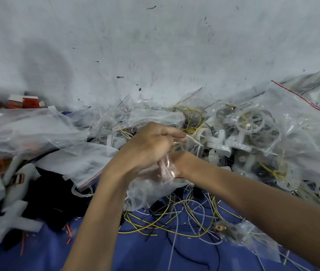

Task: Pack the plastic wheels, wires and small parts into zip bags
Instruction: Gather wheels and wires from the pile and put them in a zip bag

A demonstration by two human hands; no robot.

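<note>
**Holding the bag's mouth up over the wires**

My left hand (147,147) has its fingers curled round the top of a clear zip bag (151,184). I pinch it near the mouth so the rest hangs down towards me, with the opening up where I can reach it. My right hand (181,163) comes in from the right and meets the bag at the same spot. My left hand and the crumpled plastic cover its fingers, so I cannot tell whether they are pinching the other lip, pushing something in or just steadying it. Something small shows faintly through the film near my right wrist, but I can't make out what.

I hold the bag directly above the loose wires (174,218), a tangle of yellow, white and black on the blue cloth (135,251) just in front of me, so whatever goes in next is close by. To the near right lies a small bag (252,237) with a brass-coloured part in it.

Further right, beyond my hands, are filled bags. One holds a spoked plastic wheel (250,122), and others hold white parts and yellow wire. To the left lies a heap of flat empty bags (28,126). White foam pieces (14,218) sit at the near left and red-and-white boxes (24,101) at the far left, against the wall (155,45).
</note>
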